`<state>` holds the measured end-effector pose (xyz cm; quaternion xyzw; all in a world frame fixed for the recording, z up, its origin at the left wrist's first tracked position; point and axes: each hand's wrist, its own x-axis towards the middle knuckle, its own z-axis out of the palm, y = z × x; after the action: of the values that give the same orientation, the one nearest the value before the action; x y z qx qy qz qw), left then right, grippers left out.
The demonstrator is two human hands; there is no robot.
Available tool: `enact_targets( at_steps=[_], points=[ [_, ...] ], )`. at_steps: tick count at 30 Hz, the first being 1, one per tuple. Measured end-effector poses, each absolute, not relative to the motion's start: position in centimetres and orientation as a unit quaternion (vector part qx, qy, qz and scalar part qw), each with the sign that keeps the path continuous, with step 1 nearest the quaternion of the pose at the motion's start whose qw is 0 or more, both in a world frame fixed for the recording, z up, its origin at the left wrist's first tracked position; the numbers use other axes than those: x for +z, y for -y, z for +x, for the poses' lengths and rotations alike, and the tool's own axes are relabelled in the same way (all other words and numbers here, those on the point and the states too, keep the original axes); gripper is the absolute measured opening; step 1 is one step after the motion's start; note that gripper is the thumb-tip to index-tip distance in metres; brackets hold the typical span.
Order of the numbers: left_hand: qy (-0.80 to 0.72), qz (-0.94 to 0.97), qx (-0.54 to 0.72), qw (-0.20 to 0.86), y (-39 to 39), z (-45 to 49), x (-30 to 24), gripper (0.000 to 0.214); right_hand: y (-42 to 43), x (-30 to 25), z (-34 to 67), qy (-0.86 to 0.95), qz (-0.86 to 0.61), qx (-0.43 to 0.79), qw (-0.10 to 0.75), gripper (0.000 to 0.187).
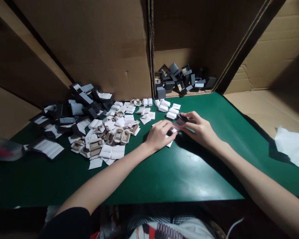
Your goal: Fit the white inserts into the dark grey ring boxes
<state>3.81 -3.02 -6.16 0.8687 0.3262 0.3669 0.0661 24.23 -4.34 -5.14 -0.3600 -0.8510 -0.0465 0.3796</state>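
My left hand (pixel 160 133) and my right hand (pixel 199 128) meet over the green mat (pixel 179 172). Both pinch a small dark box (pixel 180 119) with a pale insert between their fingertips. The right hand's fingers curl round the box from the right. The left hand's fingers press on it from the left, with a white card (pixel 169 143) lying under that hand. Just beyond the hands lie a few white pads (pixel 171 115).
A heap of white and tan inserts (pixel 112 132) lies left of the hands, and a pile of dark box parts (pixel 74 109) lies farther left. Finished dark boxes (pixel 179 81) sit inside a cardboard carton (pixel 184 33) at the back. White paper (pixel 292 146) lies at right.
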Motion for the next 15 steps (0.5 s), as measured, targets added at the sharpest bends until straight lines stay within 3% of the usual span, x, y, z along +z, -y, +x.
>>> enact_targets(
  at_steps=[6, 15],
  points=[
    [-0.340, 0.878, 0.335, 0.017, 2.95, 4.07, -6.03, 0.006, 4.34, -5.19, 24.19, 0.852, -0.354, -0.059, 0.380, 0.009],
    [-0.303, 0.917, 0.205, -0.162, 3.13, 4.49, -5.33, 0.024, 4.42, -5.01, 24.03, 0.850, -0.359, -0.067, 0.380, 0.009]
  ],
)
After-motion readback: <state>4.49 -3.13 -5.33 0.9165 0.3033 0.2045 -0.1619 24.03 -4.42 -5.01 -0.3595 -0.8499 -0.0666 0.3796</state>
